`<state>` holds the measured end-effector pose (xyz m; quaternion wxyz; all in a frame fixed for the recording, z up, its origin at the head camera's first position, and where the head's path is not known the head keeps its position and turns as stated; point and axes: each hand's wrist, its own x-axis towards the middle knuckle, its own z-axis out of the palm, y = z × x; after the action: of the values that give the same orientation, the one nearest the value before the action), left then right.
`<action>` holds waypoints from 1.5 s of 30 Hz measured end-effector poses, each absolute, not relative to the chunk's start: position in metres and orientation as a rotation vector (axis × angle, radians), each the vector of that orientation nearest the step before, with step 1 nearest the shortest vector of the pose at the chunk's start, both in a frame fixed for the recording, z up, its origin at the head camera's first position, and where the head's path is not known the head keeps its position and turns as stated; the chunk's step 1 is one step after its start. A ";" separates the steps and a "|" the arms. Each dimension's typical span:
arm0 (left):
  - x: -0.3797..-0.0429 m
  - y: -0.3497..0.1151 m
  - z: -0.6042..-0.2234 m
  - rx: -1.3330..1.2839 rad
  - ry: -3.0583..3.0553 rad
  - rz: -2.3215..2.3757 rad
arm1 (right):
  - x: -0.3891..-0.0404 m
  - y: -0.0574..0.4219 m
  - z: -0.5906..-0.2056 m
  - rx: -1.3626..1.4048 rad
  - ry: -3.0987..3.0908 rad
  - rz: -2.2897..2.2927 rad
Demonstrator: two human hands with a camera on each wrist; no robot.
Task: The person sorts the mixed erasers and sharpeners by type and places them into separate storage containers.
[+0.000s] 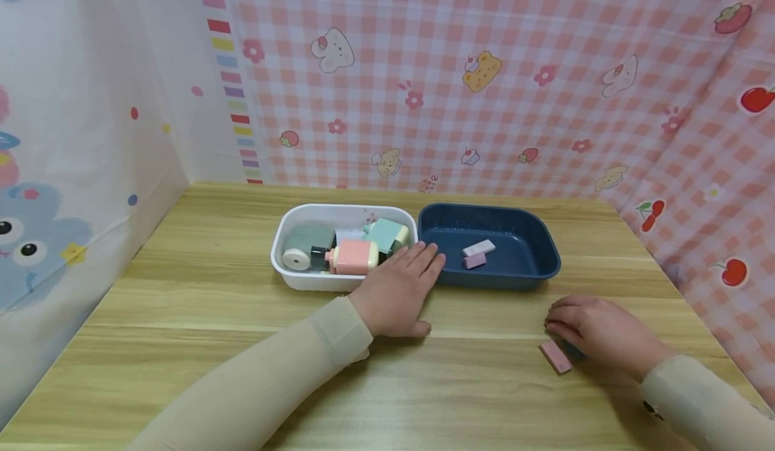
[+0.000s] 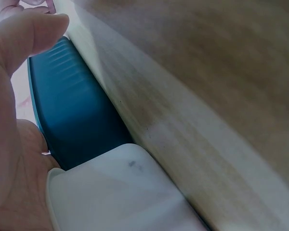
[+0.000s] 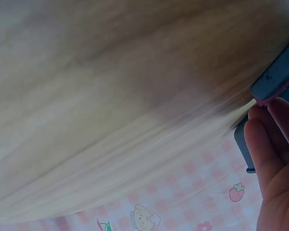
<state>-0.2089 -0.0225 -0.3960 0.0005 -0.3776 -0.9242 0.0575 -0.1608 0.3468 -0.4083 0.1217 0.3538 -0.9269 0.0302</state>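
Observation:
My left hand [image 1: 401, 289] lies palm down with straight fingers, across the adjoining rims of a white tray [image 1: 315, 281] and a dark blue tray [image 1: 502, 281]. In the left wrist view its thumb [image 2: 43, 33] stands out from the palm. My right hand [image 1: 596, 330] hovers low over the table with bent fingers, beside a pink block [image 1: 556, 357] and a partly covered dark block [image 1: 573, 351]. The right wrist view shows the dark block [image 3: 279, 70] close to its fingertips; whether they grip anything is hidden. Two small pale pink blocks [image 1: 479, 248] lie inside the blue tray.
The white tray contains a pink-and-cream bottle with a black cap [image 1: 354, 257], a mint-green bottle [image 1: 387, 233], a grey-green piece [image 1: 316, 237] and a round white piece [image 1: 297, 258]. Wood-grained table [image 1: 472, 397] runs up to a patterned cloth backdrop [image 1: 508, 101].

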 end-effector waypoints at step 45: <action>-0.208 -0.021 -0.396 -1.186 -2.906 0.172 | -0.159 0.346 -0.415 1.078 -2.570 0.069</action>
<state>-0.2085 -0.0213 -0.3964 -0.0009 -0.3773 -0.9245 0.0547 -0.1589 0.3461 -0.4155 0.1761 0.3805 -0.9075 0.0245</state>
